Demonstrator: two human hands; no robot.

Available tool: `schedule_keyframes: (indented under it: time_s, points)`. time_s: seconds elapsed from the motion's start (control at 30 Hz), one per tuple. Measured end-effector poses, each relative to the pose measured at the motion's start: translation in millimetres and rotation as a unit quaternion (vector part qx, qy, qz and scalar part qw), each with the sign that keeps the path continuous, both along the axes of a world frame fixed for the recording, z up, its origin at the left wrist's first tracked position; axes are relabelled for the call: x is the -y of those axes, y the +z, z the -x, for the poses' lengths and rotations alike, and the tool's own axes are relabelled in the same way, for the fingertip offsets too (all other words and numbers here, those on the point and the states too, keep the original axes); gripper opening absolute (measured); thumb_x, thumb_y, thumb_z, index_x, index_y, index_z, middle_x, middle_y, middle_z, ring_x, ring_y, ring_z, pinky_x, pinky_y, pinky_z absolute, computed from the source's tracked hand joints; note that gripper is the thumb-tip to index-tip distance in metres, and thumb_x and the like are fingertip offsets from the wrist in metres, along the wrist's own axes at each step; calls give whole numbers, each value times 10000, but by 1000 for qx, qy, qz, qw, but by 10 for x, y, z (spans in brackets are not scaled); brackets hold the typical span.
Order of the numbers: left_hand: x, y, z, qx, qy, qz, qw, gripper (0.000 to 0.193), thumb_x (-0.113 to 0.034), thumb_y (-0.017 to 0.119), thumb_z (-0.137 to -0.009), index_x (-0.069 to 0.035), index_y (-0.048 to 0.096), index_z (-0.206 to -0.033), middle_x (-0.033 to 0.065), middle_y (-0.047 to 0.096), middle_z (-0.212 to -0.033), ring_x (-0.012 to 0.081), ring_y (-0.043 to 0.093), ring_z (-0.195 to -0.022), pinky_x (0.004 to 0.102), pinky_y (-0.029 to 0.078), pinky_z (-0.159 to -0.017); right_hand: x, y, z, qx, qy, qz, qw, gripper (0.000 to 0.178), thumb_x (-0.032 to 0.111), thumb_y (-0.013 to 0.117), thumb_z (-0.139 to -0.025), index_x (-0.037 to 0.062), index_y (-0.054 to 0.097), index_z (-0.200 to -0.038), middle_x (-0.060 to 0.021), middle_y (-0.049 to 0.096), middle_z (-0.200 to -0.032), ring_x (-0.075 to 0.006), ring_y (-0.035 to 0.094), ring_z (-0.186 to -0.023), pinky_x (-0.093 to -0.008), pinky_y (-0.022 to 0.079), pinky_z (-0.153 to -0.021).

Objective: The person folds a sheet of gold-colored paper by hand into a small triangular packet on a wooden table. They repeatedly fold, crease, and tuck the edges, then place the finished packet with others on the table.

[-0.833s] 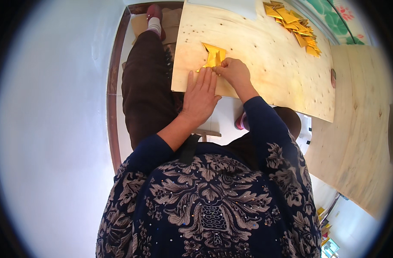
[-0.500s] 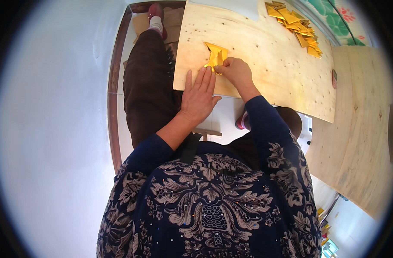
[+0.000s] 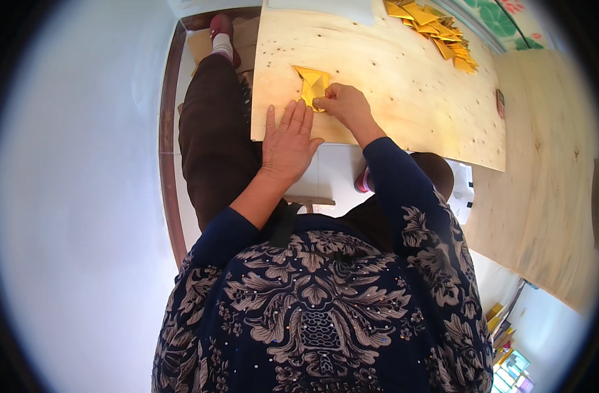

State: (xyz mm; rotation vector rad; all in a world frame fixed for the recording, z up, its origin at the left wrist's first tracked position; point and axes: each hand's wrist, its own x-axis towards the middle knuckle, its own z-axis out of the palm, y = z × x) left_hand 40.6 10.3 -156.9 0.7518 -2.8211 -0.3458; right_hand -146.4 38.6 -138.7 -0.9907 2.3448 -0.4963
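Observation:
A partly folded sheet of gold foil paper [image 3: 312, 80] lies on the pale plywood board [image 3: 358, 56], close to its near edge, with a pointed corner at the far left. My left hand [image 3: 288, 141] is laid flat with its fingers stretched out, the fingertips on the paper's near edge. At the right near corner my right hand [image 3: 344, 105] has its thumb and fingers drawn together in a pinch on the paper. Those fingers partly cover that corner, so the fold beneath them is hidden.
Several folded gold paper pieces [image 3: 440, 33] lie in a heap on the board's far right. A small dark red object [image 3: 500, 103] rests by the right edge. Another wooden panel [image 3: 542, 177] extends on the right. A white wall [image 3: 77, 196] rises at my left.
The whole view has shifted, so the board sits farther left. A flap that stood up on the gold paper now leans over toward the sheet. Both hands remain at the paper's near edge.

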Motion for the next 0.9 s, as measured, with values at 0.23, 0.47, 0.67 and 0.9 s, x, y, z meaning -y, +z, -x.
schedule_keyframes:
  time_s: [0.23,0.47,0.67,0.9]
  points:
    - [28,158,34,-26,-20,24,999,559,-414,560,-926,-105,508,-1389,164,485,-1404,292,395,-1364,523,149,-1158,-98,-76,79,142,-32,107,984,307,317,745,-732,64,674,-891,-48,696,-712,-174,676,-665,-310,522,-645]
    - [14,188,33,-15,-27,38,999,559,-443,556,-921,-142,515,-1391,192,490,-1381,319,403,-1348,542,162,-1148,9,65,71,62,-21,8,998,224,289,696,-751,68,683,-782,-39,689,-660,-141,671,-618,-273,521,-616]
    - [-4,170,59,-21,-30,45,998,585,-466,605,-878,-151,538,-1366,203,488,-1356,338,391,-1336,559,166,-1141,28,166,135,107,-29,-12,994,230,295,697,-766,67,669,-743,-32,686,-648,-128,649,-562,-261,519,-583]
    - [-15,130,58,-26,-26,37,999,628,-491,628,-860,-183,512,-1395,197,462,-1377,343,365,-1356,558,154,-1148,65,126,109,83,-31,-10,996,254,286,714,-758,44,643,-729,-46,661,-619,-134,635,-548,-258,518,-552]
